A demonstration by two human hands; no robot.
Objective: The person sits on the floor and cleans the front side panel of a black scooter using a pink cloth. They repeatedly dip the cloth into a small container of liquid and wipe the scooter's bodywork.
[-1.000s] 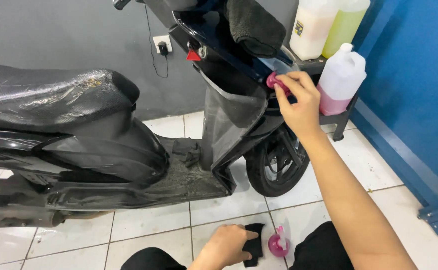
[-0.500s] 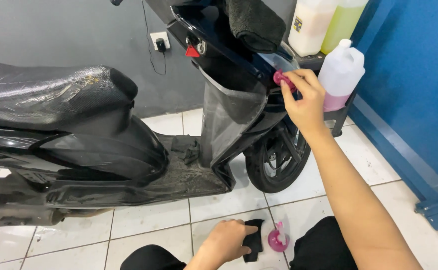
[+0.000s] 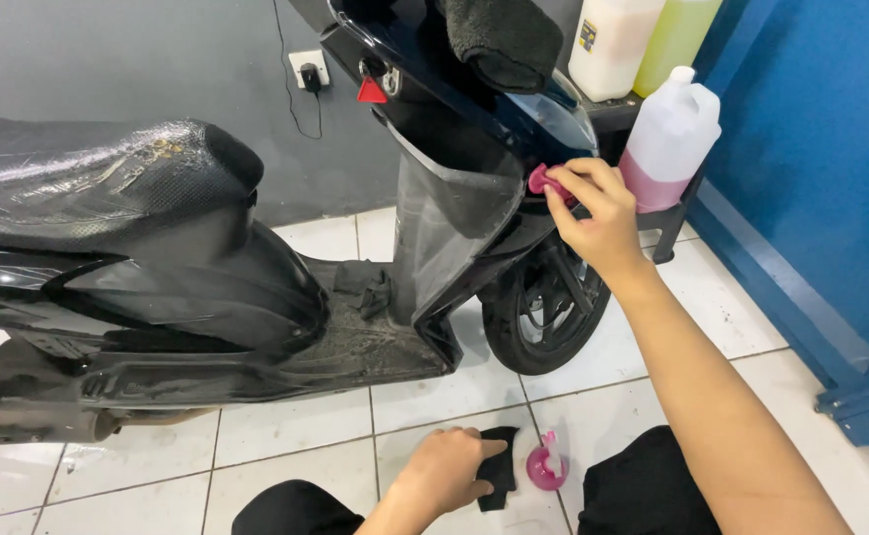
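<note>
Pink round applicator pad [image 3: 542, 179] pinched in my right hand [image 3: 593, 213] against one glossy black scooter [image 3: 425, 188], my left hand [image 3: 446, 471] gripping one black cloth [image 3: 499, 476] on white floor tiles [image 3: 296, 436], one small pink bottle [image 3: 547, 466] beside it, three plastic jugs.

Tile floor [image 3: 296, 436]: scooter [image 3: 256, 287], pink bottle [image 3: 545, 468] (maybe).

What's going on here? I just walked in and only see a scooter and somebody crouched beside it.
A person crouches beside a black scooter parked on a white tiled floor. Their right hand presses a small pink pad against the scooter's front panel, above the front wheel. Their left hand rests low on a black cloth on the floor, beside a small pink bottle. A white jug with pink liquid stands on a rack behind the scooter.
</note>
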